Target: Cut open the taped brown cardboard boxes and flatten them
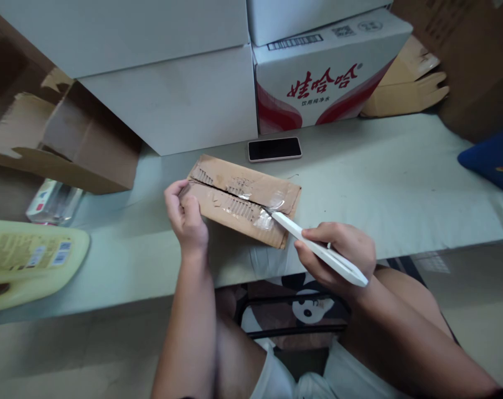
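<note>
A small brown cardboard box [238, 183] with torn clear tape along its top seam lies on the pale table [380, 183] near the front edge. My left hand [187, 219] grips the box's left end, fingers curled round it. My right hand [338, 255] is closed round a white utility knife [321, 252]. The knife's blade tip touches the taped seam near the box's right end.
A black phone [274, 149] lies just behind the box. White cartons [180, 94] and a red-printed carton [321, 77] stand at the back. An open brown box [72, 138] is at the left, with a yellow jug [22, 260] and a blue object [490, 158] at the table's sides.
</note>
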`<state>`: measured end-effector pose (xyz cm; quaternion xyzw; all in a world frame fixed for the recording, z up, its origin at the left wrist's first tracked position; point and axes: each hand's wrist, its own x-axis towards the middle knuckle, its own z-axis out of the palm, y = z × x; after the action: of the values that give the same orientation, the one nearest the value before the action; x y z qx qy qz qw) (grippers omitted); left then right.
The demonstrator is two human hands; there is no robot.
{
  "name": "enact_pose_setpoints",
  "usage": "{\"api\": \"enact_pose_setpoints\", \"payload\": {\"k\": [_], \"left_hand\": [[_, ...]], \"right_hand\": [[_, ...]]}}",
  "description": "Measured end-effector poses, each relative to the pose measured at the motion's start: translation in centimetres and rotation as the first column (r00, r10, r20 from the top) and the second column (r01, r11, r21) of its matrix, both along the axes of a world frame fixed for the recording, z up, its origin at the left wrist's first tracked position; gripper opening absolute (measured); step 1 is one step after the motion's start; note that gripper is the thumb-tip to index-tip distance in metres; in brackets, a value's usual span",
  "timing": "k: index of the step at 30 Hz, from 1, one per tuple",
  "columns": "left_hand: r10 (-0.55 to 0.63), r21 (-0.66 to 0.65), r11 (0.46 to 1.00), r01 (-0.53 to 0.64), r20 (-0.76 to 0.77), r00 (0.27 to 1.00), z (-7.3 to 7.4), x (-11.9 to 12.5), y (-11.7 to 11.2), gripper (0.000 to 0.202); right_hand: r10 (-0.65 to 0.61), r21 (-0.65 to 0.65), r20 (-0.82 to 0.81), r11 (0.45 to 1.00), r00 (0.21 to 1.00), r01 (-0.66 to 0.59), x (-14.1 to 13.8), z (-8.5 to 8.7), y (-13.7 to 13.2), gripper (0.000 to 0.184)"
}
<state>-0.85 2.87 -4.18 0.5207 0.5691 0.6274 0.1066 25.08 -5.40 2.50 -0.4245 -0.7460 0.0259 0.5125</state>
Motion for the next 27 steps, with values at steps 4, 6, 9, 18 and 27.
{"api": "enact_pose_setpoints", "payload": {"k": [4, 6, 9, 18, 27], "left_hand": [[-0.013, -0.004, 1.0, 0.013, 0.011, 1.0, 0.16, 0.05, -0.03, 0.027], [-0.009, 0.001, 1.0, 0.009, 0.014, 1.0, 0.28, 0.11, -0.01, 0.028], [0.001, -0.002, 1.0, -0.001, 0.008, 1.0, 0.39, 0.18, 0.03, 0.028], [-0.005, -0.007, 1.0, 0.005, 0.034, 0.999, 0.4, 0.26, -0.02, 0.027], [0.029, -0.02, 0.999, -0.029, -0.01, 1.0, 0.54, 0.33, -0.16, 0.027]], "right_hand": [[-0.021, -0.024, -0.014, 1.0, 1.0, 0.02, 0.2, 0.19, -0.35, 0.01], [-0.022, -0.036, -0.017, 0.999, 1.0, 0.021, 0.21, 0.15, -0.35, 0.01], [-0.007, -0.029, -0.01, 1.0, 1.0, 0.006, 0.13, -0.01, -0.16, 0.01], [0.038, -0.071, -0.019, 0.997, 0.999, -0.039, 0.0, -0.32, 0.32, 0.01], [0.008, -0.103, -0.01, 0.995, 1.0, -0.009, 0.36, 0.46, -0.27, 0.01]]}}
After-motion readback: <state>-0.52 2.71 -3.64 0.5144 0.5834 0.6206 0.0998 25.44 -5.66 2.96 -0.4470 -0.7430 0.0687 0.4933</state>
